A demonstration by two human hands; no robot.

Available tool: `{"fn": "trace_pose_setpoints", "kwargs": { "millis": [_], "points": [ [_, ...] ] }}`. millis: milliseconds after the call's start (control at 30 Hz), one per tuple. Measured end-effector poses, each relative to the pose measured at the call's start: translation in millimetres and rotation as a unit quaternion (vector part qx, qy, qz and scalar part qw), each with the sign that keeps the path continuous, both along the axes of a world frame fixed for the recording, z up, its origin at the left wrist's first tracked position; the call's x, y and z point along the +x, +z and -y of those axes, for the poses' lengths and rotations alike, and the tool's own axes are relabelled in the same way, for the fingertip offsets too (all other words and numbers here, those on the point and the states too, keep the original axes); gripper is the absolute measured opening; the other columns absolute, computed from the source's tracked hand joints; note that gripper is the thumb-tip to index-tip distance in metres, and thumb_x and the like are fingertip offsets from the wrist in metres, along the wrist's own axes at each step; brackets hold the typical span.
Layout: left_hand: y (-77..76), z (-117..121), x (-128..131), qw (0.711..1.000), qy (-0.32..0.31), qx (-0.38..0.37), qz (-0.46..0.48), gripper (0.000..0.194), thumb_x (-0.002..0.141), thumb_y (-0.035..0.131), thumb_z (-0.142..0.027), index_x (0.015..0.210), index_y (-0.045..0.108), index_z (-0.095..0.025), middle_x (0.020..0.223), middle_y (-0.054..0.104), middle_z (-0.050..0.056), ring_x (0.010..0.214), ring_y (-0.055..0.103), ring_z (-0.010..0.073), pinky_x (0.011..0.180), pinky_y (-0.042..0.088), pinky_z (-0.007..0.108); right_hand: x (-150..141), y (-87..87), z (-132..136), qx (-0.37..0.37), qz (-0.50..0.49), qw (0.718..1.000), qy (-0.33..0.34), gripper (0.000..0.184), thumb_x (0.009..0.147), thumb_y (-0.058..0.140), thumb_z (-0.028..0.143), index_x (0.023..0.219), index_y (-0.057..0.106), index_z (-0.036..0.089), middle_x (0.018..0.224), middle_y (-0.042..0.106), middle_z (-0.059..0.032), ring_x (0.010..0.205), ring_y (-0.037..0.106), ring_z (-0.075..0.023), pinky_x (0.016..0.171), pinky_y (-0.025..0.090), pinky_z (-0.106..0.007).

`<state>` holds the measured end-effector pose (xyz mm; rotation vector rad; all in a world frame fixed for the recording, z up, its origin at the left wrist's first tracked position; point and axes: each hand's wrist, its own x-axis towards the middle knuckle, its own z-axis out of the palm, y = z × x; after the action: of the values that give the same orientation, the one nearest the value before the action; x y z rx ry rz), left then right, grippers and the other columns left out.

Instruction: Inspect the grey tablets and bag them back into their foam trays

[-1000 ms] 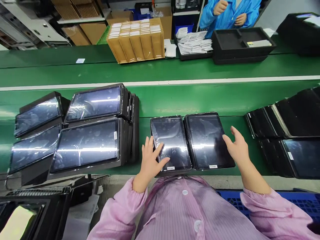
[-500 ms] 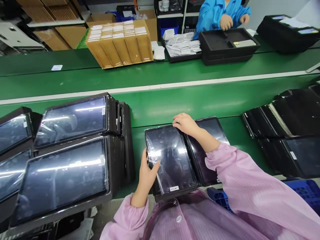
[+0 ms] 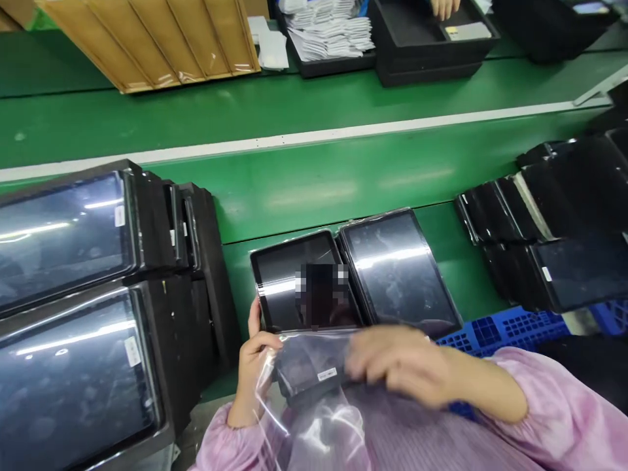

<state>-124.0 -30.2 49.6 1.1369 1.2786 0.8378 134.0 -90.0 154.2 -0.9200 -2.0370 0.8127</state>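
Note:
A dark-screened tablet (image 3: pixel 294 288) lies in front of me, its screen partly bare and glossy. Clear plastic film (image 3: pixel 333 432) is folded back across its lower end and hangs toward my body. My left hand (image 3: pixel 255 356) grips the tablet's left edge, thumb on top beside the film. At the lower right, my right hand (image 3: pixel 407 366) is smeared by motion; the film's folded edge runs into its fingers. A small white label (image 3: pixel 327 374) shows through the film. Touching on the right is a second tablet (image 3: pixel 402 275), its screen smudgy.
Stacks of tablets in black trays (image 3: pixel 181 353) stand at left; more dark tablets (image 3: pixel 579 275) lie at right. Behind a white rail (image 3: pixel 314 138) are a brown divided box (image 3: pixel 161 46), white packets (image 3: pixel 333 33), black trays (image 3: pixel 432 59) and another person's hand (image 3: pixel 444 8). A blue crate (image 3: pixel 510 327) sits below.
My right hand has moved from the tablet's top right corner down toward me, drawing the film off the upper screen. The left hand stays at the left edge. The view has tilted down.

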Motion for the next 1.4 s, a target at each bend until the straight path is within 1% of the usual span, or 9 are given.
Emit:
{"fn": "trace_pose_setpoints", "kwargs": {
  "millis": [100,267,433,533,633,800,967,1200,1400],
  "points": [
    [-2.0,-6,-2,1.000,0.005,0.012,0.003,0.034,0.063,0.074,-0.047,0.054,0.058,-0.018,0.149,0.036,0.007,0.135,0.034,0.0370,0.091,0.047,0.037,26,-24.7,-5,0.072,0.149,0.983,-0.076,0.028,0.092,0.037,0.011,0.105,0.061,0.013,0.100,0.072,-0.0085,0.106,0.062,-0.0201,0.103,0.042,-0.046],
    [-0.7,-43,17,0.994,0.061,0.075,-0.050,0.048,0.060,0.076,-0.034,0.104,0.059,-0.024,0.139,0.045,0.007,0.132,0.038,0.0318,0.111,0.027,0.046,28,-40.7,0,0.161,0.257,0.949,0.088,0.029,0.090,0.048,0.012,0.114,0.061,0.020,0.120,0.065,-0.0038,0.116,0.056,-0.0197,0.105,0.041,-0.040],
    [3.6,-82,28,0.993,0.097,-0.061,0.044,0.082,0.059,0.071,-0.027,0.134,0.040,-0.026,0.141,0.045,0.011,0.131,0.040,0.0314,0.105,0.035,0.045,20,-31.7,-36,0.221,0.320,0.919,0.064,0.020,0.087,0.052,0.011,0.093,0.068,0.022,0.132,0.056,-0.0034,0.127,0.044,-0.0223,0.108,0.034,-0.045],
    [6.8,-90,26,0.987,0.080,-0.114,0.084,0.075,0.055,0.072,-0.026,0.127,0.050,-0.025,0.133,0.053,0.010,0.126,0.046,0.0300,0.101,0.040,0.041,15,-34.7,-88,0.118,0.299,0.943,0.081,0.021,0.089,0.052,0.018,0.074,0.067,0.019,0.111,0.067,-0.0046,0.109,0.056,-0.0218,0.096,0.043,-0.040],
    [11.6,-91,26,0.985,0.069,-0.128,0.097,0.064,0.052,0.073,-0.025,0.115,0.060,-0.024,0.117,0.064,0.005,0.113,0.056,0.0264,0.092,0.045,0.036,13,-38.4,-142,-0.085,0.220,0.970,-0.063,0.018,0.089,0.051,0.023,0.078,0.064,0.017,0.083,0.068,-0.0040,0.080,0.061,-0.0173,0.077,0.047,-0.033],
    [19.5,-91,29,0.983,0.056,-0.136,0.109,0.047,0.053,0.073,-0.023,0.099,0.065,-0.022,0.103,0.067,0.002,0.100,0.060,0.0221,0.080,0.047,0.029,19,-32.8,-188,-0.286,0.082,0.920,-0.254,0.017,0.086,0.054,0.022,0.071,0.057,0.015,0.058,0.054,0.0039,0.056,0.052,-0.0104,0.064,0.042,-0.027],
    [16.9,-85,28,0.991,0.038,-0.094,0.089,0.040,0.068,0.071,-0.027,0.106,0.062,-0.018,0.104,0.066,0.003,0.100,0.059,0.0220,0.086,0.047,0.035,14,-16.3,-167,-0.249,0.076,0.923,-0.283,0.016,0.082,0.058,0.019,0.066,0.056,0.015,0.065,0.058,0.0015,0.063,0.053,-0.0114,0.063,0.041,-0.026],
    [-2.3,-84,24,0.992,0.066,-0.097,0.049,0.035,0.088,0.055,-0.035,0.117,0.054,-0.016,0.118,0.058,0.009,0.099,0.060,0.0212,0.083,0.052,0.043,24,-16.7,-101,-0.380,-0.039,0.888,-0.255,0.022,0.088,0.050,0.039,0.081,0.056,0.019,0.093,0.069,-0.0054,0.054,0.061,-0.0105,0.047,0.044,-0.023],
    [9.7,-87,29,0.990,0.046,-0.111,0.071,0.047,0.078,0.066,-0.028,0.122,0.052,-0.020,0.123,0.058,0.007,0.112,0.055,0.0256,0.098,0.043,0.043,34,-21.7,-40,-0.107,0.177,0.978,-0.039,0.023,0.084,0.050,0.016,0.091,0.071,0.025,0.117,0.066,-0.0042,0.091,0.057,-0.0197,0.079,0.045,-0.039]
  ]
}}
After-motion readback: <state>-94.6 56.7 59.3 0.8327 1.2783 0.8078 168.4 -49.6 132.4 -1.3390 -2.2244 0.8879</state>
